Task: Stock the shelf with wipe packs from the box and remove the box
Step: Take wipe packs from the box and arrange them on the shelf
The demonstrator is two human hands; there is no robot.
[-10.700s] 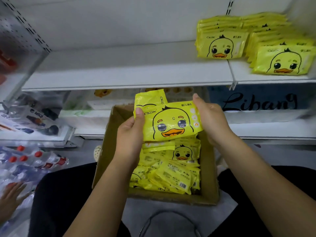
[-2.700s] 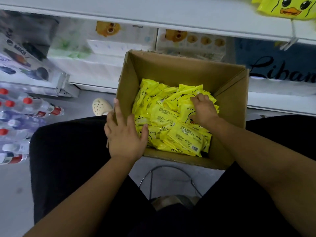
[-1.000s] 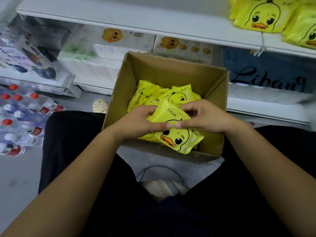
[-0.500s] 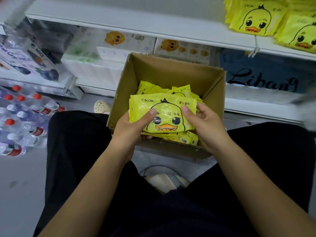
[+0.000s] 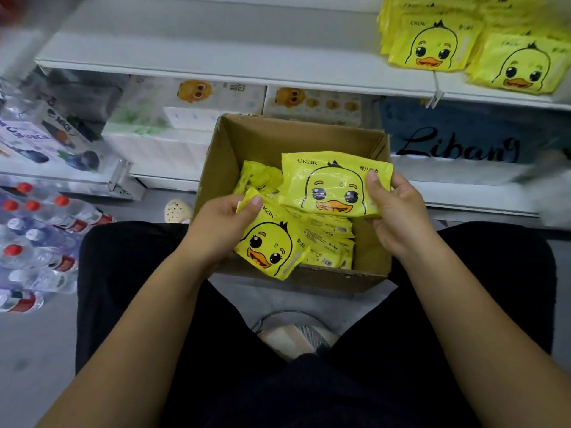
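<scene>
I see two yellow duck-faced wipe packs lifted over the cardboard box (image 5: 296, 140): the upper pack (image 5: 335, 183) sits level above the box's right half, and the lower pack (image 5: 268, 245) tilts across its near-left corner, overhanging the front wall. More loose packs (image 5: 327, 239) lie heaped inside, against the near and left walls. The box stands on the grey floor (image 5: 31, 350) between my operator's knees, just in front of the shelving.

On the white shelf (image 5: 216, 60) above, stocked packs (image 5: 432, 47) are stacked at the right end; the left stretch is bare board. The tier below holds pale tissue cartons (image 5: 191, 100) and a blue bundle lettered "Libang" (image 5: 457, 140). Shrink-wrapped water bottles (image 5: 40, 242) with red caps lie on the floor at left, and a pale clog (image 5: 177, 210) beside the box.

The right hand (image 5: 398, 208) pinches the upper pack's right edge, thumb on its face, fingers underneath. The left hand (image 5: 222, 217) pinches the lower pack's top-left corner, thumb on top.
</scene>
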